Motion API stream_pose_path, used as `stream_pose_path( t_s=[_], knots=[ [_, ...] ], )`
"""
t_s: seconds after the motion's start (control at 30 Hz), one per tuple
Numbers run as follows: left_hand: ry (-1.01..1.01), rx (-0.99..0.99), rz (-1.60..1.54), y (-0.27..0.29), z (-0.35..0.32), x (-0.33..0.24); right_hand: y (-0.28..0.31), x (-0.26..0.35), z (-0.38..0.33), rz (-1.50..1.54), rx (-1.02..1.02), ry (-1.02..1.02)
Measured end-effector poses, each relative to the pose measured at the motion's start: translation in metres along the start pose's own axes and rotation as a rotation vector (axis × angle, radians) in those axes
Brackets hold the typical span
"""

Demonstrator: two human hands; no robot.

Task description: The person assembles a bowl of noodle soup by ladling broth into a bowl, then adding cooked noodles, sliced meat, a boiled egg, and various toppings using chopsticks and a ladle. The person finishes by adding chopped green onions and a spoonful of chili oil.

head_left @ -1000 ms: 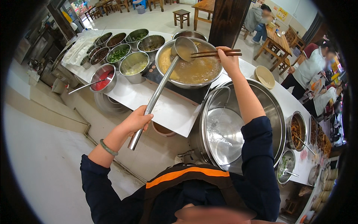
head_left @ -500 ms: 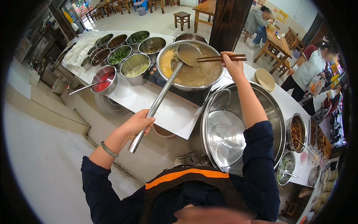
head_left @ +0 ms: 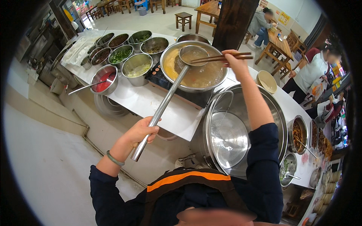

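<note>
My left hand (head_left: pixel 142 132) is closed around the long metal handle of a ladle (head_left: pixel 166 101). The ladle's round bowl rests in a wide steel pot (head_left: pixel 211 87) of cloudy brownish broth, with a yellowish patch along the left side. In my right hand (head_left: pixel 235 62) is a pair of brown wooden chopsticks (head_left: pixel 241 56), pinched near the thick ends. Their tips reach into the ladle's bowl; what they touch there I cannot make out. The pot sits on a black electric cooker (head_left: pixel 158 77) on the white counter.
Left of the pot stand steel containers of chopped greens (head_left: pixel 121 55) and red liquid with a ladle (head_left: pixel 102 86). A large steel vat (head_left: pixel 271 109) stands below my right forearm. Beyond it are a pale bowl (head_left: pixel 267 81), a dark wooden post (head_left: pixel 230 26) and people.
My left hand and the ladle have shifted slightly right and toward me at the handle end. The chopsticks have moved, their tips now further left across the ladle's bowl.
</note>
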State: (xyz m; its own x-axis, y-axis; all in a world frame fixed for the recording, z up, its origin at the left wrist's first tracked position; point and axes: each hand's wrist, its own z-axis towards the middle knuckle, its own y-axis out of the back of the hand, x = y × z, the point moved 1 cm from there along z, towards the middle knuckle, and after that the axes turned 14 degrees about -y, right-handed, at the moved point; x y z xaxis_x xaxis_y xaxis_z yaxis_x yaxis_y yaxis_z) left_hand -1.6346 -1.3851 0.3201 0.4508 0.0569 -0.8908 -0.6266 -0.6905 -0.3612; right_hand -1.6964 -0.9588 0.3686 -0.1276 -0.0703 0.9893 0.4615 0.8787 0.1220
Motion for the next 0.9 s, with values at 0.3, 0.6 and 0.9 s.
stream_pose_path(
  t_s=[0.3, 0.6, 0.9],
  knots=[
    [0.004, 0.005, 0.039, -0.003, 0.002, -0.002, -0.007, 0.022, -0.003, -0.066, -0.065, 0.023],
    [0.018, -0.018, 0.077, -0.004, 0.003, -0.005, 0.000, 0.028, -0.004, 0.000, -0.139, 0.010],
    [0.019, -0.009, 0.070, -0.002, 0.005, -0.007, 0.013, 0.042, 0.003, -0.157, -0.216, 0.062]
  ],
)
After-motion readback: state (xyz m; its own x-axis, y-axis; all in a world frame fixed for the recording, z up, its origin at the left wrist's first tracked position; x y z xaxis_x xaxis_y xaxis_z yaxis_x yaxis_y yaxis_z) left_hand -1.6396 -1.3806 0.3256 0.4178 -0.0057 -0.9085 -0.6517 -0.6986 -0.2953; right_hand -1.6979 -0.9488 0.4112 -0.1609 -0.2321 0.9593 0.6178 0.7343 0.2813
